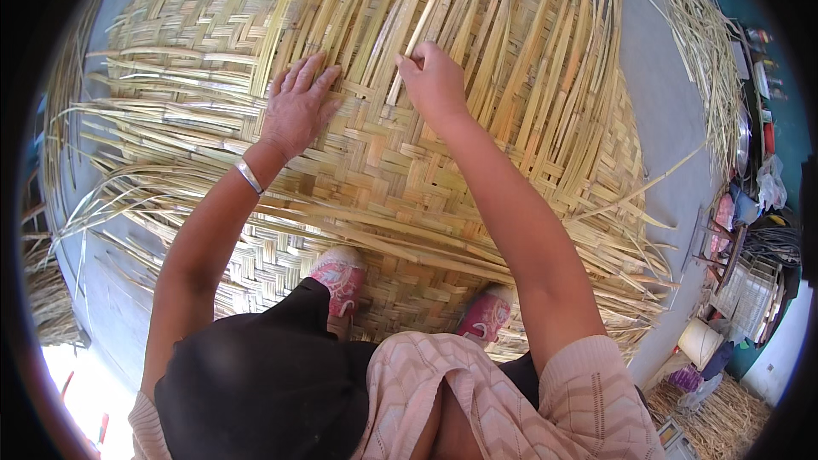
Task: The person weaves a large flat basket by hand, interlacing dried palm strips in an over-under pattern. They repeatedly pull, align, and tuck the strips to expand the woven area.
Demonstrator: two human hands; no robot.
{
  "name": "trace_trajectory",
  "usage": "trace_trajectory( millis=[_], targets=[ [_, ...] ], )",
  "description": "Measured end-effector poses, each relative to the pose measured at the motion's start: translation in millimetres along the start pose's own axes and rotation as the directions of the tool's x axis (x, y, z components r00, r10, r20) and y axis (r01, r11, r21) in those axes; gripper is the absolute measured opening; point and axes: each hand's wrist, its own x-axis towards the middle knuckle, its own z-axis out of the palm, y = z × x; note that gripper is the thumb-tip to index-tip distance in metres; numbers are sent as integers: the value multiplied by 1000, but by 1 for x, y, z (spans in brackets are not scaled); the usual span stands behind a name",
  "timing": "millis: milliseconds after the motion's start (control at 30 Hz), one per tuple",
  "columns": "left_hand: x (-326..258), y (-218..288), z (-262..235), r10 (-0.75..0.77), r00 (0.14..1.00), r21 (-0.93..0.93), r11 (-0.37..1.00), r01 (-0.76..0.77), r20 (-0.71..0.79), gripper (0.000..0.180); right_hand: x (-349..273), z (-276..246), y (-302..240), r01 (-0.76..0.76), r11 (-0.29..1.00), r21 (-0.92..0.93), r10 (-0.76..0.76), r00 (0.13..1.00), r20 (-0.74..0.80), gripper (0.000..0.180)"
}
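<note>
A large woven mat (366,175) of flat yellow-green reed strips spreads beneath me. My left hand (298,106) lies on it with the fingers stretched and a little apart, its tips at the lower ends of several lengthwise strips (341,8). Level with it on the right, my right hand (433,85) is closed in a pinch on a pale reed strip (426,13), which runs away from me across the mat. The fingertips partly hide where the strip is gripped. A silver bangle (249,175) circles my left wrist.
Unwoven strip ends (162,111) fan out at the left, and more strips (443,261) cross in front of my pink shoes (341,283). Bundled reeds (703,60) lie on the grey floor (665,119) at far right. A bucket (699,342) and household clutter stand at lower right.
</note>
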Motion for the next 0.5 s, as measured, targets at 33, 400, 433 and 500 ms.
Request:
trace_trajectory(
  millis=[33, 400, 433, 500],
  targets=[
    [-1, -2, 0, 13, 999, 53, 998, -15, 48, 50, -7, -2, 0, -4, 1000, -6, 4, 1000, 5, 31],
    [-12, -20, 5, -4, 994, 56, 998, 10, -108, 64, -59, 22, 6, 452, 730, -513, -468, 877, 106, 37],
    [-12, -23, 5, -23, 997, 78, 997, 29, -75, 64, -58, 22, 3, 454, 722, -523, -458, 879, 132, 39],
    [-13, -26, 6, -33, 999, 101, 994, 36, -28, 64, -56, 22, -4, 445, 705, -552, -408, 891, 198, 44]
  ],
)
